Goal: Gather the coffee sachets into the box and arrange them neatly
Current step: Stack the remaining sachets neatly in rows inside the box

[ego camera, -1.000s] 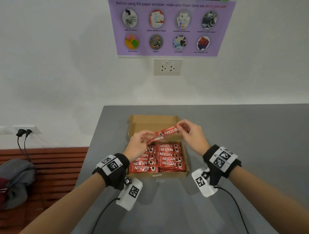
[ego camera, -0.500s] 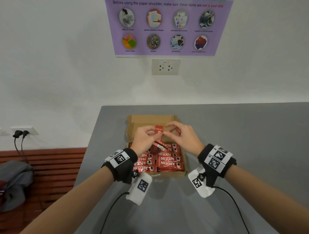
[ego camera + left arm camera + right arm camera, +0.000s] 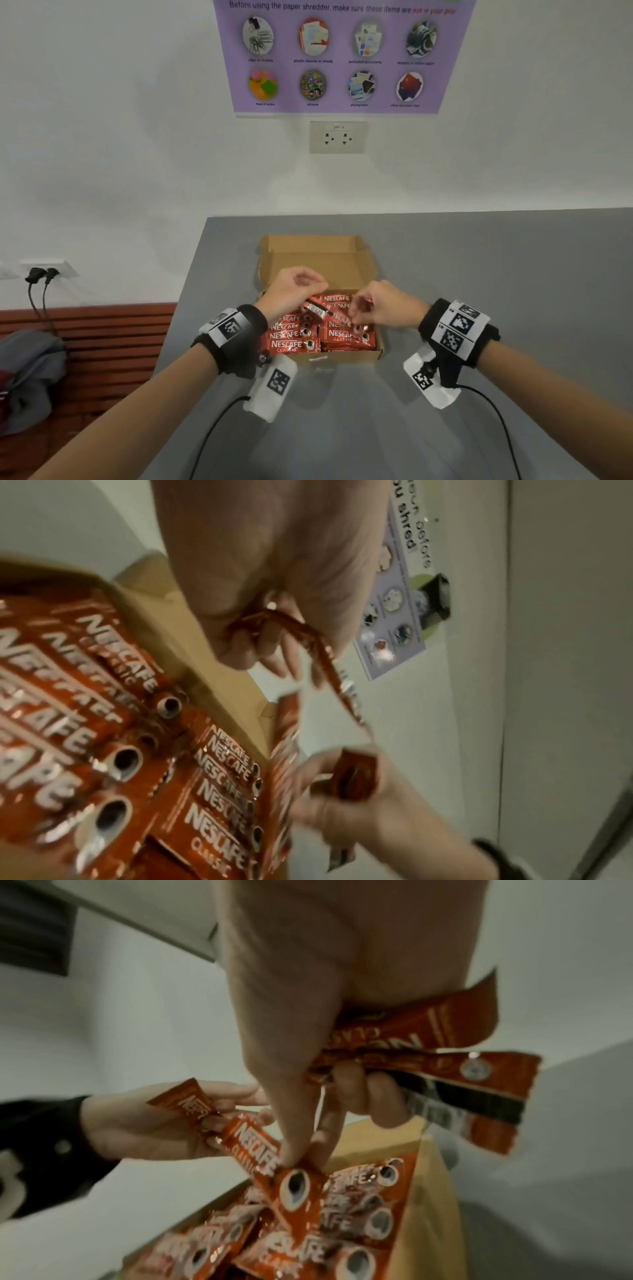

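An open cardboard box (image 3: 318,260) on the grey table (image 3: 479,274) holds rows of red Nescafe sachets (image 3: 291,337). Both hands hover over its far half. My left hand (image 3: 310,284) pinches one end of a red sachet (image 3: 274,620) in curled fingers. In the right wrist view my right hand (image 3: 301,1156) pinches the other end of that sachet (image 3: 270,1161) between thumb and forefinger just above the packed rows. Its other fingers clamp a bundle of spare sachets (image 3: 428,1047). The left hand (image 3: 164,1123) also holds a second sachet (image 3: 186,1104).
Behind the table is a white wall with a socket (image 3: 337,137) and a purple poster (image 3: 342,54). The table's left edge drops to a wooden bench (image 3: 85,329) with a grey bag (image 3: 27,373). Cables trail from both wrist cameras over the near table.
Both hands have come down from above the box toward the packed sachets. The sachet held between them has dropped low over the rows and lies slanted.
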The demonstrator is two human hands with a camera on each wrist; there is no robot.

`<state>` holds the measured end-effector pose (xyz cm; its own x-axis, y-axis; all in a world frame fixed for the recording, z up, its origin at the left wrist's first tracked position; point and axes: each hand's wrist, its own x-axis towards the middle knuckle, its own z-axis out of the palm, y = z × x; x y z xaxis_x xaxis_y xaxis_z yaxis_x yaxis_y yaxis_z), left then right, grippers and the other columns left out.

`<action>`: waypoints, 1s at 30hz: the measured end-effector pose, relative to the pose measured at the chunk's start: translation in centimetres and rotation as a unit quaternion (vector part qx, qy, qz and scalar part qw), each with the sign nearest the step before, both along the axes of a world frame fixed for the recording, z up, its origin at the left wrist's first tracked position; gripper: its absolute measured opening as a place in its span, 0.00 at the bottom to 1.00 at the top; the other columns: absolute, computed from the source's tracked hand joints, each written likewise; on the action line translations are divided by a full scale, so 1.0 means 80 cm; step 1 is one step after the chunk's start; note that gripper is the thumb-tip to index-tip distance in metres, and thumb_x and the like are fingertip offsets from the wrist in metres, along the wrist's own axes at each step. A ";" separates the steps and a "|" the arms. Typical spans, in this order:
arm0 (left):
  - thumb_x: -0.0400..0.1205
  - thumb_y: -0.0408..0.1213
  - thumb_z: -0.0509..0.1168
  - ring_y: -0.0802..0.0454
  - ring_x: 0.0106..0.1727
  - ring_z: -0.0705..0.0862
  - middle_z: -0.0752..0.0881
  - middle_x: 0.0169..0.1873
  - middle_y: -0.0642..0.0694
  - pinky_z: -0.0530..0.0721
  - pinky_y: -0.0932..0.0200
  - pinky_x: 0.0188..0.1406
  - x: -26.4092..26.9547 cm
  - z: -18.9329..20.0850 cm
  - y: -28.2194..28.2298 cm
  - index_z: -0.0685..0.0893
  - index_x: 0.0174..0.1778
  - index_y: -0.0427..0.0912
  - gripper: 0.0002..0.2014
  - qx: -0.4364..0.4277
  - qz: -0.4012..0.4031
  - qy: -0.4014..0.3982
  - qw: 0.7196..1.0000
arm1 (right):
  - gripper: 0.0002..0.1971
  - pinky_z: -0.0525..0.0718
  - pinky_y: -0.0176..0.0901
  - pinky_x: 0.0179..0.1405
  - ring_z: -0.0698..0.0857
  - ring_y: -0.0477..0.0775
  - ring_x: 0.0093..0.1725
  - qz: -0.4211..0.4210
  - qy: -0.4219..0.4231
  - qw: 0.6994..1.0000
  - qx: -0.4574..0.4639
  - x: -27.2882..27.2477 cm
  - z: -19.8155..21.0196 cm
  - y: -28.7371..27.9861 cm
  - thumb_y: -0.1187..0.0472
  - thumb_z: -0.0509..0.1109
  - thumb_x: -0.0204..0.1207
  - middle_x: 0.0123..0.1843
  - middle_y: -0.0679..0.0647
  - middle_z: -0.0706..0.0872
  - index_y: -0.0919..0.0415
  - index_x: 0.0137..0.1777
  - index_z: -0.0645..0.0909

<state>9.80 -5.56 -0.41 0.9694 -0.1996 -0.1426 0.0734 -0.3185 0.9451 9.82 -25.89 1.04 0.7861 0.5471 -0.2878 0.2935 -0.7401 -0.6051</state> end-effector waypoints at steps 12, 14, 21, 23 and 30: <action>0.84 0.36 0.60 0.53 0.37 0.83 0.85 0.38 0.48 0.79 0.64 0.35 -0.011 -0.005 0.003 0.83 0.39 0.42 0.10 -0.024 0.025 0.049 0.998 | 0.05 0.84 0.38 0.51 0.86 0.50 0.50 0.060 -0.019 0.990 -0.128 -0.006 -0.009 0.012 0.64 0.72 0.73 0.51 0.53 0.89 0.63 0.47 0.86; 0.84 0.37 0.60 0.53 0.38 0.84 0.85 0.38 0.47 0.80 0.64 0.34 -0.010 -0.005 0.004 0.83 0.39 0.42 0.10 -0.020 0.025 0.046 0.998 | 0.05 0.84 0.39 0.50 0.87 0.51 0.50 0.068 -0.025 0.988 -0.138 -0.004 -0.006 0.013 0.64 0.73 0.73 0.50 0.53 0.89 0.63 0.47 0.86; 0.84 0.36 0.60 0.54 0.39 0.83 0.85 0.38 0.48 0.78 0.64 0.37 -0.011 -0.006 0.003 0.84 0.39 0.43 0.10 0.000 0.024 0.026 0.999 | 0.07 0.85 0.45 0.54 0.86 0.53 0.52 0.121 -0.033 0.972 -0.199 0.003 0.006 0.019 0.61 0.70 0.75 0.54 0.55 0.88 0.64 0.50 0.84; 0.84 0.36 0.60 0.55 0.39 0.82 0.84 0.38 0.48 0.78 0.66 0.37 -0.012 -0.005 0.003 0.83 0.38 0.44 0.10 -0.001 0.024 0.025 0.999 | 0.07 0.86 0.47 0.53 0.86 0.54 0.51 0.124 -0.043 0.968 -0.213 0.004 0.007 0.020 0.61 0.70 0.75 0.53 0.55 0.88 0.63 0.48 0.84; 0.84 0.36 0.60 0.54 0.38 0.83 0.84 0.38 0.48 0.80 0.66 0.35 -0.011 -0.005 0.004 0.83 0.39 0.44 0.10 0.000 0.026 0.026 0.999 | 0.08 0.86 0.52 0.51 0.86 0.57 0.50 0.125 -0.044 0.968 -0.216 0.001 -0.001 0.022 0.62 0.69 0.74 0.52 0.59 0.87 0.67 0.48 0.82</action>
<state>8.89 -5.20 -0.83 0.9700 -0.1481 -0.1926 0.1386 -0.3136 0.9394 9.88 -24.14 0.95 0.6769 0.5666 -0.4699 0.5314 -0.8179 -0.2208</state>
